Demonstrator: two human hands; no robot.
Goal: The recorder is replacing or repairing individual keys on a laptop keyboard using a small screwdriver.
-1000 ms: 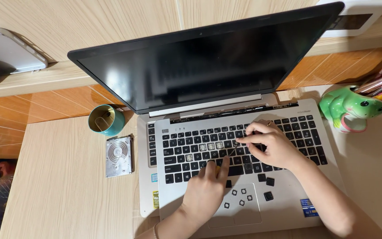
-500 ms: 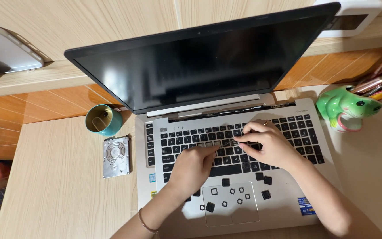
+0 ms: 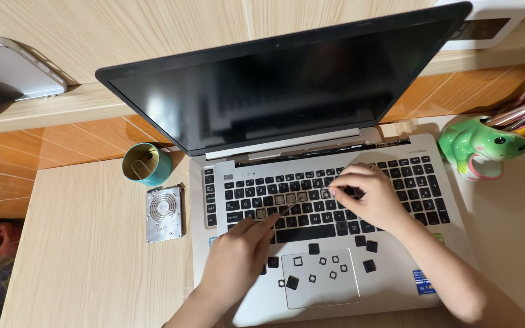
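Laptop [image 3: 335,243] fills centre of table [image 3: 80,261], its front edge close to table's near edge; open room on bare wood at left, beyond hard drive [image 3: 164,213] and teal cup [image 3: 146,164]. I see left hand [image 3: 238,255] closed round thin tool [image 3: 287,209], tip at bare key sockets. Right hand [image 3: 366,197] pinches narrow over upper key rows. Loose keycaps [image 3: 320,267] lie on touchpad. Frog mug [image 3: 478,149] near right edge. Since half second ago, left hand slid back from keys toward palm rest
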